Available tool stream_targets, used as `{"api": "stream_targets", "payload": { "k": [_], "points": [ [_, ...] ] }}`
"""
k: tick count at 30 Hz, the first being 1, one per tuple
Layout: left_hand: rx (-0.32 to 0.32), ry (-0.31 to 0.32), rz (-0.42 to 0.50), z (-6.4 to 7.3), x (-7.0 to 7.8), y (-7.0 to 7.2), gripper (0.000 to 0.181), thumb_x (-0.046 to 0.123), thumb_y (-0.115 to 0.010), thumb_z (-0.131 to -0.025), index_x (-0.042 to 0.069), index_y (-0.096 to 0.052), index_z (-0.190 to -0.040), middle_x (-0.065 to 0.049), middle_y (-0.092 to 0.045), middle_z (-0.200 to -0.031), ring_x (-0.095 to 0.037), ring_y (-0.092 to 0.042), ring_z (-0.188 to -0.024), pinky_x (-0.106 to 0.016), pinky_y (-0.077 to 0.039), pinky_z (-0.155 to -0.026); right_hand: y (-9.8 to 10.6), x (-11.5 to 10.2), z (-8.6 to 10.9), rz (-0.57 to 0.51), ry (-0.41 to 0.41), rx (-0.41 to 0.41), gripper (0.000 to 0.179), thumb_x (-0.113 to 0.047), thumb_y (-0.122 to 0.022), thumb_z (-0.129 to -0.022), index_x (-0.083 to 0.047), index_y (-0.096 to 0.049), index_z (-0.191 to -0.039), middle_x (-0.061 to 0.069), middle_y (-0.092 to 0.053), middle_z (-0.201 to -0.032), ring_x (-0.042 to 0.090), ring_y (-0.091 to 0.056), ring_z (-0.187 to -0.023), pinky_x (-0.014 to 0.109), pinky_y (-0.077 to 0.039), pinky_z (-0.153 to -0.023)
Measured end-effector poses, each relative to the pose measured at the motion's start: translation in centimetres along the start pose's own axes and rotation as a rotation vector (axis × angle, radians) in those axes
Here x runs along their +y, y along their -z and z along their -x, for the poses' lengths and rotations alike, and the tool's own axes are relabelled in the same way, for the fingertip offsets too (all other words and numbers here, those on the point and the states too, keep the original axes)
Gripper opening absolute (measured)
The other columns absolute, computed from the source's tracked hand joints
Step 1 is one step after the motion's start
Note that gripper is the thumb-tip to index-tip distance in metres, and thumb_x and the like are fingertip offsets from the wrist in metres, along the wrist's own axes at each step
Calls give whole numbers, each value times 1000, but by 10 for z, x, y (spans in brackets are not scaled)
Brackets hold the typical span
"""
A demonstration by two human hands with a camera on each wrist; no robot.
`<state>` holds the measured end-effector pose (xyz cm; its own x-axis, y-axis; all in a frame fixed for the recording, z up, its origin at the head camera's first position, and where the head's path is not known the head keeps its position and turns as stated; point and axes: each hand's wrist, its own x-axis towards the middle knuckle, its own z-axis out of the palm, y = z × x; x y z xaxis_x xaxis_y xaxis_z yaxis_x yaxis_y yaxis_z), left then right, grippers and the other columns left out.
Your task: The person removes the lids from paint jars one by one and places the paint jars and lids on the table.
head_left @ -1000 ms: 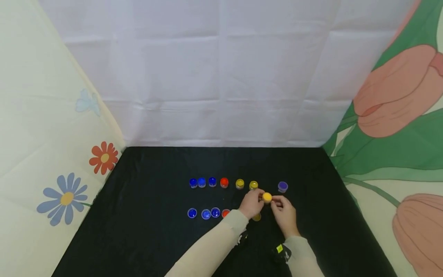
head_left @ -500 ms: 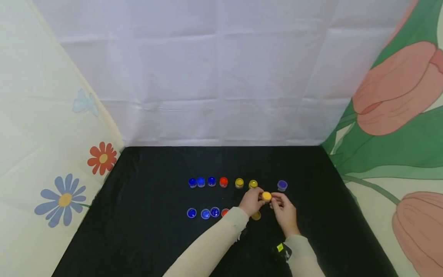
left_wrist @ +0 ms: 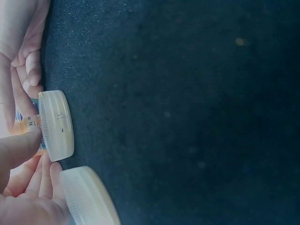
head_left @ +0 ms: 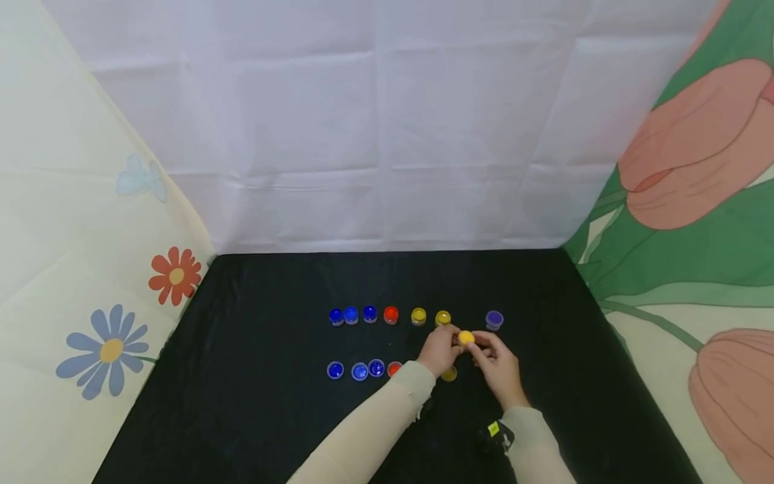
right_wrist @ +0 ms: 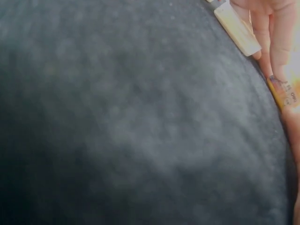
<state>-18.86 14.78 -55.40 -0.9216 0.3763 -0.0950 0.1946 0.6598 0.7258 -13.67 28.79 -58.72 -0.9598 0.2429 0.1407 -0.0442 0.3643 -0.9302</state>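
Observation:
In the head view both hands meet around a small yellow paint jar. My left hand holds it from the left, while the fingers of my right hand pinch its right side. The left wrist view shows printed lettering on its label and a ribbed translucent lid at one end; a second ribbed lid lies beside the left fingers. Behind the left hand stands a jar of yellow paint. A yellow-stained round piece is partly covered by that hand.
In the back row are several blue jars, a red jar, another yellow jar and a purple one. Nearer lie several blue round pieces and a half-hidden red one. Black cloth covers the table.
The right fingers have closed in against the yellow jar, after a slight gap half a second ago. The jar sits slightly higher in view. The row jars have not moved.

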Motion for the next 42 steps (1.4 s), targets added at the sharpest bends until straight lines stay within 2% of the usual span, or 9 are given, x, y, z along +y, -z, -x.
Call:
{"api": "stream_targets", "payload": {
  "k": [10, 14, 23, 28, 34, 38, 42],
  "points": [
    [23, -20, 3, 1, 0, -1, 19, 11, -74, -93, 5, -71, -111, -2, -65, -98, -10, -59, -83, -25, -52, -76, 10, -1, -5, 29, -35, -128, 30, -19, -66, -100, -5, -63, -127, 21, -66, -121, 8, -61, -72, 23, -55, -65],
    [29, -23, -15, 2, 1, -1, 21, 11, -74, -93, 4, -70, -113, -3, -65, -98, -11, -59, -85, -25, -52, -78, 10, -1, -7, 16, -40, -145, 32, -18, -69, -98, -5, -63, -127, 22, -65, -121, 8, -60, -70, 23, -54, -64],
    [31, -32, -9, 1, 3, 2, 18, 11, -74, -93, 4, -72, -109, -2, -66, -95, -10, -60, -82, -24, -52, -76, 15, -5, -10, -4, -68, -214, 37, -19, -63, -102, -1, -59, -135, 24, -61, -126, 10, -60, -73, 25, -54, -65],
    [20, -35, 3, 0, 3, 3, 17, 11, -75, -93, 4, -72, -108, -2, -68, -94, -9, -60, -80, -22, -51, -74, 15, -3, -10, 7, -85, -214, 38, -20, -64, -101, -1, -56, -134, 26, -61, -125, 9, -60, -71, 25, -54, -65],
    [27, -24, 21, 0, 2, 2, 16, 11, -76, -92, 5, -73, -106, 0, -67, -93, -8, -59, -78, -22, -51, -73, 12, -2, -11, -26, -89, -190, 30, -15, -65, -101, -1, -57, -126, 26, -63, -119, 9, -60, -69, 25, -54, -64],
    [28, -12, 28, 1, 0, -1, 15, 11, -76, -91, 6, -73, -105, 2, -65, -91, -6, -57, -76, -22, -51, -72, 13, -2, -10, -45, -79, -211, 31, -13, -63, -102, 0, -58, -129, 26, -62, -119, 9, -60, -71, 25, -54, -65],
    [33, -27, 25, 0, -2, -2, 14, 12, -76, -92, 6, -73, -104, 1, -65, -90, -8, -56, -75, -23, -51, -73, 16, -3, -10, -79, -72, -229, 32, -13, -60, -103, 2, -59, -132, 27, -61, -121, 10, -61, -73, 25, -55, -65]
  ]
}}
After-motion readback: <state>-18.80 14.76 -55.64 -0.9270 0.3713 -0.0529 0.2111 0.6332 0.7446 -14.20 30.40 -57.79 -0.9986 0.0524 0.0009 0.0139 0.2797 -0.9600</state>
